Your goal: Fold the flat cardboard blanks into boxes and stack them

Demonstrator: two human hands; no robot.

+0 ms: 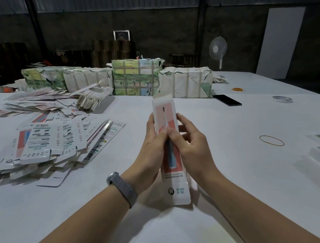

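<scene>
Blank in hand: a long narrow cardboard blank (169,151) with a pink printed face is held up over the white table (227,184), between the two hands, in front of the person.
Long axis: it runs away from the person, near end low and close to the wrists, far end raised and pointing toward the wrapped bundles (135,79) at the back of the table.
Left hand (153,147): it grips the blank's left long edge, fingers curled up along that side, thumb on the printed face near the middle.
Right hand (189,148): it grips the right long edge, thumb pressed on the face beside the left thumb, fingers curled round behind.
Nearer hand: both sit about level at mid-length, so neither is clearly nearer to either end; both end flaps lie free beyond the fingers.
Step in hand: likely squeezing the flat sleeve open along its long creases; whether it has opened yet cannot be told.
Supply: a loose heap of flat blanks (45,137) lies on the table to the left, well apart from the hands.
Stack: no folded stack can be made out with certainty.
</scene>
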